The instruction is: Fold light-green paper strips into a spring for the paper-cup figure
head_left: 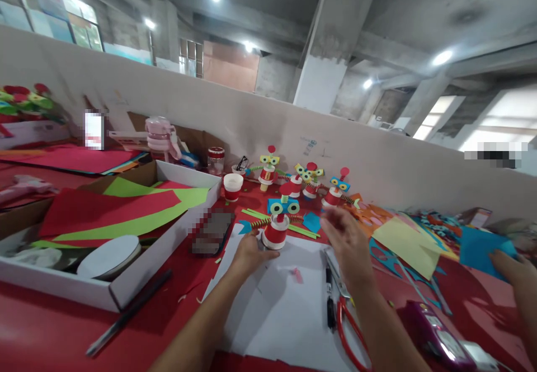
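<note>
A paper cup figure stands on a white sheet, with a red-and-white body, blue eye piece, red round top and folded paper arms. My left hand grips its base from the left, thumb across the front. My right hand is raised to the right of the figure, apart from it; its fingers are bent and loosely apart, with nothing visible in them. Below it lie red-handled scissors and a black pen. Green paper strips lie behind the figure.
Similar cup figures stand along the partition. At left is a white box with coloured paper. A dark phone lies beside it. On the right, another person's hand holds blue paper near a purple device.
</note>
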Demonstrator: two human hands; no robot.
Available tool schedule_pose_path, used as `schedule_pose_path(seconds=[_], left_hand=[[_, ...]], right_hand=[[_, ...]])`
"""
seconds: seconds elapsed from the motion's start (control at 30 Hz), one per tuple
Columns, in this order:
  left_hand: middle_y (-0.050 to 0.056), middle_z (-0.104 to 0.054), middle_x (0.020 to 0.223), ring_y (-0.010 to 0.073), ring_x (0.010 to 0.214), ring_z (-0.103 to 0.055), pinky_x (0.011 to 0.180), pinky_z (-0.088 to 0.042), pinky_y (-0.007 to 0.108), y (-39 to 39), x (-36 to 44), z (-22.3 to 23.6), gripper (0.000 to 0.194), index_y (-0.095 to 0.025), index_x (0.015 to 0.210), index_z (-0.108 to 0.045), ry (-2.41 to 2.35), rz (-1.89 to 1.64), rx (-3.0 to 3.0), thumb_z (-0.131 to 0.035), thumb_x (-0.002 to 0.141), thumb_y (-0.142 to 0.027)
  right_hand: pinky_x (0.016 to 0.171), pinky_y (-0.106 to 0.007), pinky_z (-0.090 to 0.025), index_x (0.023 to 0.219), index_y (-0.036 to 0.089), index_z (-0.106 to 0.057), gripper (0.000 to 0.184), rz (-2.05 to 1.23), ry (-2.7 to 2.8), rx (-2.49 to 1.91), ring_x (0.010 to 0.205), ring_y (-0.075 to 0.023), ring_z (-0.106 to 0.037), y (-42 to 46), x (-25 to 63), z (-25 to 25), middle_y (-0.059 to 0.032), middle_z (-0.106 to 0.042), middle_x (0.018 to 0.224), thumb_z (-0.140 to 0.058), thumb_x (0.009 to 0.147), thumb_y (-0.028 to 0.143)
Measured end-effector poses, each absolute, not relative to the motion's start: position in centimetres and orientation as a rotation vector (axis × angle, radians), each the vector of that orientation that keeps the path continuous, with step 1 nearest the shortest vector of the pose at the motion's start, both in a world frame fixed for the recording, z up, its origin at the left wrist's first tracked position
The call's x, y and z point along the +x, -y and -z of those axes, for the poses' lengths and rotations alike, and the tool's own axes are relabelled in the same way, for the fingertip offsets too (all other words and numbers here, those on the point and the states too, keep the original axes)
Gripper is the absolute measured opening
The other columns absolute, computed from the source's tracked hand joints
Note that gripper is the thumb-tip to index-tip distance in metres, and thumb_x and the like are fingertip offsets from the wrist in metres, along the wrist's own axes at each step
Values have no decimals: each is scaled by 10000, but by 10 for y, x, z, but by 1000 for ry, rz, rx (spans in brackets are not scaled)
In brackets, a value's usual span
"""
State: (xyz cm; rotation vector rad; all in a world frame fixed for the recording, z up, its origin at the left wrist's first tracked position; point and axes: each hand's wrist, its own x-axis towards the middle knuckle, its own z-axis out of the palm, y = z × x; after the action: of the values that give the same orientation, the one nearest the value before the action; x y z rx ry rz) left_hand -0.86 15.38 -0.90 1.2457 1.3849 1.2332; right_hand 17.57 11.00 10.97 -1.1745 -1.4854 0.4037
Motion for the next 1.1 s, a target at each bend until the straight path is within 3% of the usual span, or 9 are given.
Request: schedule_pose_path(seconds=[0.13,0.27,0.4,0.5,0.7,1.0,1.1], left_hand=[[108,-737,930,256,869,-699,838,-524,394,-160,-1,10,555,-137,972,-605,-1156,-1231,1035,-837,468,-137],[90,-742,906,282,890,-692,862,-518,430,-161,-1,12,552,-145,910,-641,-1247,-1236,1182,-858,403,-124],[102,-736,984,289,950,-676,893,-501,422,-156,-3,10,619,-151,987,-660,-1267,-1234,1303,-865,403,-135],[111,-729,996,286,949,-669,898,-491,414,-155,-3,6,556,-143,972,-670,-1306,-1198,1370,-851,447,-145],[100,-723,1019,264,941,-667,881,-493,388,-156,-1,8,472,-153,948,-677,-1310,-1204,1351,-834,503,-173],[82,-740,978,256,914,-688,843,-524,360,-161,1,18,541,-171,992,-668,-1241,-1273,1269,-849,482,-164],[82,-743,941,247,862,-697,788,-538,342,-162,4,17,547,-159,995,-647,-1253,-1259,1166,-857,491,-185]], right_hand=[[912,-391,-448,1002,209,-637,388,-651,1580,-1097,1035,-234,-588,-158,162,-140,-81,-660,1081,-741,666,373],[919,-388,-441,940,208,-639,401,-787,1602,-1096,1062,-230,-571,-183,151,-141,-66,-664,1043,-789,605,369],[829,-334,-490,869,207,-659,374,-888,1616,-1047,973,-200,-589,-197,149,-135,-24,-649,920,-806,576,387],[749,-296,-508,846,201,-667,364,-916,1654,-1033,865,-169,-602,-206,148,-133,-2,-641,868,-816,561,370],[656,-273,-517,816,188,-701,307,-908,1780,-1037,728,-142,-613,-209,144,-140,-1,-681,828,-776,619,411],[743,-315,-500,747,185,-689,153,-878,1843,-1066,778,-154,-626,-200,141,-149,-13,-692,872,-740,668,307],[764,-334,-496,789,180,-684,180,-917,1808,-1083,773,-160,-630,-200,141,-147,-11,-684,845,-730,669,306]])
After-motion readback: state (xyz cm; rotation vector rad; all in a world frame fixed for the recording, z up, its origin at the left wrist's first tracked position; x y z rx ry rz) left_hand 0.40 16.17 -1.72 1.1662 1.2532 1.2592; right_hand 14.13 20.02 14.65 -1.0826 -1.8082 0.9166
